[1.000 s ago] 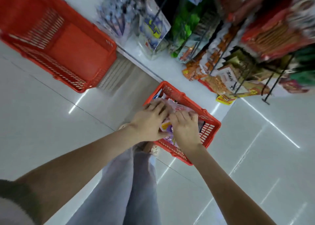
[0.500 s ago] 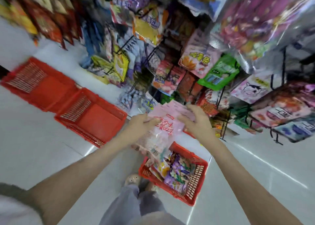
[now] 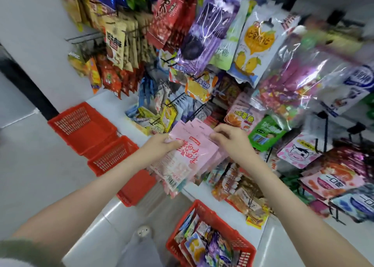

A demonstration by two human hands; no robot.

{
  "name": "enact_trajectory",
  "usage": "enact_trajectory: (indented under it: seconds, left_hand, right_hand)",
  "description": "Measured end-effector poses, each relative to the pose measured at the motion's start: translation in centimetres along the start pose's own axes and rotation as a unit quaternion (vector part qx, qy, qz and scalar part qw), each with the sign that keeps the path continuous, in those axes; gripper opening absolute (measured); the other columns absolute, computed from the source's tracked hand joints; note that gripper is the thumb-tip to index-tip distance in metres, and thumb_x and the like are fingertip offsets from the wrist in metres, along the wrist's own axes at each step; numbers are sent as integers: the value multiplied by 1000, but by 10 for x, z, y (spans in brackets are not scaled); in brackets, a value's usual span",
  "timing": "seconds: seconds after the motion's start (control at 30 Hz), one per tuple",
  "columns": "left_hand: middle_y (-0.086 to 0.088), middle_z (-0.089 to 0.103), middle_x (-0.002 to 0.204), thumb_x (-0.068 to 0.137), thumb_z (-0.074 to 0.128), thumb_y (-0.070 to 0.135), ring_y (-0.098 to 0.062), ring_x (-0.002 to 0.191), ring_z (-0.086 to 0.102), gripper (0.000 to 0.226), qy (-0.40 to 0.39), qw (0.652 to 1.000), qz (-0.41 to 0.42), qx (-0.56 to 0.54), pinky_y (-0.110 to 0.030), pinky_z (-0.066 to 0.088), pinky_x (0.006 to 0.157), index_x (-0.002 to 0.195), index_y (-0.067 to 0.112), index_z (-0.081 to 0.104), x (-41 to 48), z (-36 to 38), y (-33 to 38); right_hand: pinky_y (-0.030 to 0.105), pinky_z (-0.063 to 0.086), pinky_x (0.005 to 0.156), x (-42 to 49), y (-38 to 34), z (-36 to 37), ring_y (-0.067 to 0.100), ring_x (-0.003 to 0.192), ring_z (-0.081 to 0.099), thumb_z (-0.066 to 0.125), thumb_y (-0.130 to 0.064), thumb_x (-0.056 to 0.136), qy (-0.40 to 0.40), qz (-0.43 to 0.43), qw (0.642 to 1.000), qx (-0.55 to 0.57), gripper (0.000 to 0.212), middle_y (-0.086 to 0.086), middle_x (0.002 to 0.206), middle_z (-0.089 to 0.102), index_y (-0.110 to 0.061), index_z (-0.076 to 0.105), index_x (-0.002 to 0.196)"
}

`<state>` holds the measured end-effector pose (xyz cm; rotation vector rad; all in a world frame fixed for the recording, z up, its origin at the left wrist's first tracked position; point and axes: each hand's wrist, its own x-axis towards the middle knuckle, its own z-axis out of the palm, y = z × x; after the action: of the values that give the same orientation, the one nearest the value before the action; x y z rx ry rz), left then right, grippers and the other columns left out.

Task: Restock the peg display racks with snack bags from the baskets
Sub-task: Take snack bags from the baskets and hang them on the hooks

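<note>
Both hands hold a stack of pink snack bags (image 3: 189, 155) with red lettering, raised in front of the peg display rack (image 3: 202, 109). My left hand (image 3: 162, 147) grips the stack's left edge. My right hand (image 3: 230, 141) pinches its top right corner. The rack is packed with hanging bags of many colours. Below, on the floor, a red basket (image 3: 204, 212) holds several mixed snack bags (image 3: 204, 244).
Two empty red baskets (image 3: 85, 129) (image 3: 113, 155) and another red one (image 3: 135, 188) lie on the floor at the left, along the white shelf base (image 3: 113, 105). My legs and a shoe (image 3: 143, 231) are beneath me on the glossy tiles.
My hands rose from the basket on the floor with the pink bags up to the rack. The view tilted up from the floor to the hanging bags.
</note>
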<state>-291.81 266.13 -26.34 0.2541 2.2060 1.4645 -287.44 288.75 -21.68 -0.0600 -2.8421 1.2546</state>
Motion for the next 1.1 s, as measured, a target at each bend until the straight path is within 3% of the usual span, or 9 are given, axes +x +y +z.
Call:
enact_trajectory:
  seconds: [0.17, 0.23, 0.3, 0.43, 0.5, 0.67, 0.77, 0.97, 1.1]
  left_hand:
    - [-3, 71, 105, 73, 70, 61, -9, 104, 63, 53, 32, 998, 51, 6, -36, 47, 97, 100, 14, 71, 21, -46, 11]
    - [12, 61, 63, 81, 71, 48, 6, 64, 57, 36, 32, 996, 80, 7, -22, 46, 68, 65, 19, 57, 33, -69, 18]
    - [13, 35, 47, 86, 69, 34, -1, 44, 37, 44, 39, 993, 111, 10, -22, 31, 54, 58, 22, 37, 48, -96, 25]
    - [21, 54, 49, 90, 65, 20, 8, 53, 53, 9, 48, 984, 169, 2, -8, 38, 55, 83, 24, 63, 72, -160, 37]
    - [24, 62, 58, 89, 65, 13, 11, 62, 58, 18, 77, 979, 189, -26, -5, 41, 62, 88, 31, 64, 83, -191, 38]
    - [-6, 70, 78, 84, 72, 21, -8, 79, 62, 11, 125, 966, 203, -100, -28, 51, 77, 95, 22, 72, 101, -251, 27]
    - [17, 73, 79, 88, 64, 4, 3, 78, 66, 16, 128, 967, 179, -129, -12, 49, 70, 96, 17, 68, 99, -281, 16]
    - [16, 71, 69, 74, 73, 17, 3, 67, 66, 21, 98, 972, 176, -123, -16, 52, 65, 70, 37, 76, 102, -311, 26]
    - [16, 66, 56, 86, 62, 1, 6, 50, 59, 14, 61, 967, 217, -121, -10, 43, 50, 86, 15, 66, 98, -311, 71]
  right_hand:
    - [9, 37, 58, 30, -42, 7, -2, 62, 54, 65, -16, 89, 29, -19, 999, 2, 19, -8, 70, 64, -23, 63, 72]
    - [15, 41, 62, 49, -61, 12, 5, 65, 56, 67, -19, 88, 43, -12, 999, 10, 17, -4, 71, 66, -21, 65, 72]
    - [24, 43, 66, 71, -83, 18, 15, 67, 56, 69, -21, 86, 61, -14, 998, 14, 14, 6, 75, 67, -11, 68, 77]
    - [12, 36, 60, 118, -129, 34, 1, 59, 49, 69, -16, 85, 116, -41, 992, 10, 12, -1, 67, 62, -10, 67, 75]
    - [11, 37, 62, 142, -146, 44, -4, 60, 52, 68, -17, 85, 137, -42, 990, 3, 10, -10, 64, 61, -14, 69, 76]
    - [19, 40, 68, 185, -165, 76, 13, 73, 56, 65, -17, 88, 163, -16, 986, 34, 12, 3, 77, 68, -9, 70, 82]
    - [13, 36, 62, 195, -173, 83, 5, 67, 49, 62, -16, 91, 172, -19, 984, 37, 13, -1, 72, 64, -17, 65, 78]
    - [14, 36, 62, 203, -200, 71, 2, 63, 47, 65, -15, 88, 161, -63, 985, -2, 12, 4, 73, 65, -19, 65, 77]
    - [12, 37, 62, 208, -229, 55, -2, 63, 50, 66, -18, 88, 204, -107, 973, -1, 13, -8, 69, 63, -19, 65, 75]
